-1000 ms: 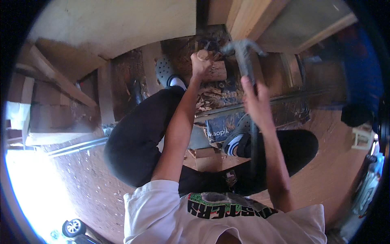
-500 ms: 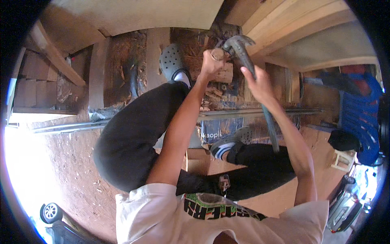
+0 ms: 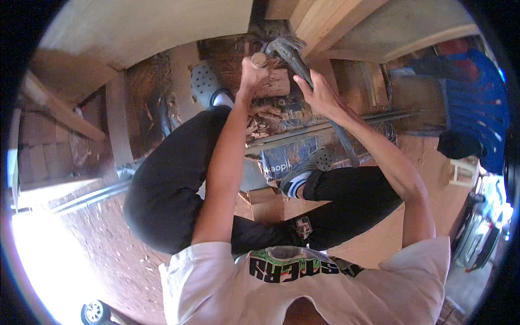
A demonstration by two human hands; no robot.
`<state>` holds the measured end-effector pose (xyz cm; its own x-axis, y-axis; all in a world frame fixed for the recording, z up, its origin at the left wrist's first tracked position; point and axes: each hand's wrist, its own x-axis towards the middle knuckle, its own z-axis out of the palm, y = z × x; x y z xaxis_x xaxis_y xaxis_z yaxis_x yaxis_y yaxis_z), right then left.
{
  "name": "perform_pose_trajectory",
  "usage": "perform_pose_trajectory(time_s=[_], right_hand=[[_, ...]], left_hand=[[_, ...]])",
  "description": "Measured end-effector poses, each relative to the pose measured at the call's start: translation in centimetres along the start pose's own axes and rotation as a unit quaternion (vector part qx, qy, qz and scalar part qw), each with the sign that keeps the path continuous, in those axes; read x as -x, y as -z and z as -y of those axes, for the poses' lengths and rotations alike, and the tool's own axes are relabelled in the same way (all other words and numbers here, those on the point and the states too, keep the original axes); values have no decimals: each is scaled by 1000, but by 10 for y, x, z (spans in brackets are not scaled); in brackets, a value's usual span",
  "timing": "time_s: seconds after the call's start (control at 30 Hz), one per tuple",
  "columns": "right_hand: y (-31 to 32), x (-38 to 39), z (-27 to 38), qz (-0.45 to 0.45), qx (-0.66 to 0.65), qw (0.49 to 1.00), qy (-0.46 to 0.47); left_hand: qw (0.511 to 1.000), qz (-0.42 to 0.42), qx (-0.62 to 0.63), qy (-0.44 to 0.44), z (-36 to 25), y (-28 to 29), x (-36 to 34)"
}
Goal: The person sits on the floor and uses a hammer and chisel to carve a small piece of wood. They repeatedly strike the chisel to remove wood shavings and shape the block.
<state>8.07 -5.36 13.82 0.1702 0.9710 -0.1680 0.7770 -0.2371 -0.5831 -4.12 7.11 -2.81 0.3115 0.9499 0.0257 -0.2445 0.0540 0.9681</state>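
My left hand (image 3: 251, 76) is closed round an upright tool, by its look a chisel, whose round wooden handle end (image 3: 259, 59) shows above the fist. Its blade is hidden below the hand. My right hand (image 3: 324, 98) grips a dark claw hammer (image 3: 295, 58) partway along the handle, the thumb lying along it. The hammer's head is right beside the chisel's end; whether they touch I cannot tell. The handle's tail runs back under my right forearm. Beside my left fist lies a pale wood block (image 3: 277, 84), with splintered wood chips (image 3: 259, 125) nearer me.
My shoes (image 3: 207, 81) rest either side of the work. A blue printed package (image 3: 287, 157) lies by my other foot. Timber beams (image 3: 330, 24) and a board (image 3: 146, 32) hang close ahead. At the right are a blue slatted chair (image 3: 476, 103) and a parked car (image 3: 479, 233).
The whole view has shifted and tilted, so both hands and the hammer appear farther left and a little higher. Both grips are unchanged, and the hammer head stays close to the chisel's end.
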Motion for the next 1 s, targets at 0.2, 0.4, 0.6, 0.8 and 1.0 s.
perform_pose_trajectory(time_s=[0.2,0.4,0.6,0.8,1.0], right_hand=[[86,7,41,-173,-42,971,162],[54,-17,32,-235,-68,953,178],[21,-14,-16,-27,-19,995,95],[111,-9,57,-147,-230,942,193],[28,-27,9,-92,77,976,184]], left_hand=[[990,-25,-105,-90,-5,2,2],[995,39,-85,-16,-25,2,4],[993,-2,-94,-68,-22,-3,1],[978,2,-177,-110,5,6,-8],[991,5,-81,-106,8,0,-6]])
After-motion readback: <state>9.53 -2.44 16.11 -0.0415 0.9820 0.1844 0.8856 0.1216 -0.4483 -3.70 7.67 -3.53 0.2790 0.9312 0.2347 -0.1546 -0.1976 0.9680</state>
